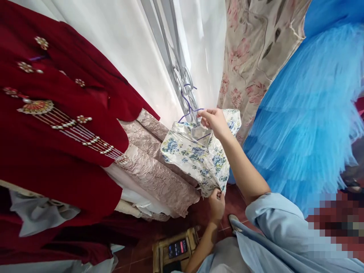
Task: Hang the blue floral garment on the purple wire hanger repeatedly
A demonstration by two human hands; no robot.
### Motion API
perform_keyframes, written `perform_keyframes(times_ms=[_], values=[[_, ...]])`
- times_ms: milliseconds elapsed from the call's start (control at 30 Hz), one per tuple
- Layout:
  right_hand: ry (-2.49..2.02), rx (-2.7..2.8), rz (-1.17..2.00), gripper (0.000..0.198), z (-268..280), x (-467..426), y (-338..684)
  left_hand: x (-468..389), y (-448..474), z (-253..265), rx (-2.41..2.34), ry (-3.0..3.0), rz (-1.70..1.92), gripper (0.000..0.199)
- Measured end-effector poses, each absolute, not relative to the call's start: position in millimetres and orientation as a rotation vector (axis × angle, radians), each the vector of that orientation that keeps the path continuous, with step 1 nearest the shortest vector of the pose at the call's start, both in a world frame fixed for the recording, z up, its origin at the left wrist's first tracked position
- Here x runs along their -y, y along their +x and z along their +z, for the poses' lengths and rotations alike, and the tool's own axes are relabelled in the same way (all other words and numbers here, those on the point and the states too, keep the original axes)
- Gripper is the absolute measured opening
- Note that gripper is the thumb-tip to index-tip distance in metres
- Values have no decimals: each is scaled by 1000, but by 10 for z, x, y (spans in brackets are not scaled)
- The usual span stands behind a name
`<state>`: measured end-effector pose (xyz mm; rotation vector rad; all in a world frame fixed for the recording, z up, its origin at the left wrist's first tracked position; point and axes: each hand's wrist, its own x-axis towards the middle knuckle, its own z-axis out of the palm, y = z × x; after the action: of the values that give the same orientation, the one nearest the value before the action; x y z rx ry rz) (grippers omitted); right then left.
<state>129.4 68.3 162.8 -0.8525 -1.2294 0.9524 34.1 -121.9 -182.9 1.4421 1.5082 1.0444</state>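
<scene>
Pinching floral blouse [196, 153] low, left fingers [214, 192]; right fingers [207, 114] at hanger [189, 109].

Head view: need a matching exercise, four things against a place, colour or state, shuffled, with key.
Column one
1. clothes hanger
2. tiered tulle dress
3. smartphone
4. left hand

Column two
A. lying on a wooden stand
B. at the lower edge of the floral blouse
C. purple
D. bright blue

Right pairs: 1-C, 2-D, 3-A, 4-B
</scene>
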Motion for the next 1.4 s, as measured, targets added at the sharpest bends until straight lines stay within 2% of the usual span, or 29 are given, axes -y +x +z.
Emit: perform_keyframes(times_ms=[167,267,367,900,967,1067,1167,1400], values=[[-1305,1474,838,46,880,-280,1399,1152,291,-1788,-1488,1401,1070,21],[-1455,1421,747,41,419,-270,1338,1100,302,-1781,-1516,1405,1098,23],[-1442,1423,701,34,260,-388,1288,1056,406,-1795,-1519,1422,1137,24],[-1404,1691,647,22,159,-498,1411,1053,855,-1889,-1689,1488,1200,22],[-1340,1655,738,24,158,-469,1438,1051,837,-1911,-1695,1494,1187,22],[-1162,1486,1052,31,203,-423,1486,1034,785,-1967,-1727,1439,1182,21],[-1028,1310,1247,32,394,-448,1469,1001,744,-1993,-1765,1402,1158,21],[-913,1180,1138,26,1163,-679,1210,984,775,-1846,-1698,1512,1049,22]])
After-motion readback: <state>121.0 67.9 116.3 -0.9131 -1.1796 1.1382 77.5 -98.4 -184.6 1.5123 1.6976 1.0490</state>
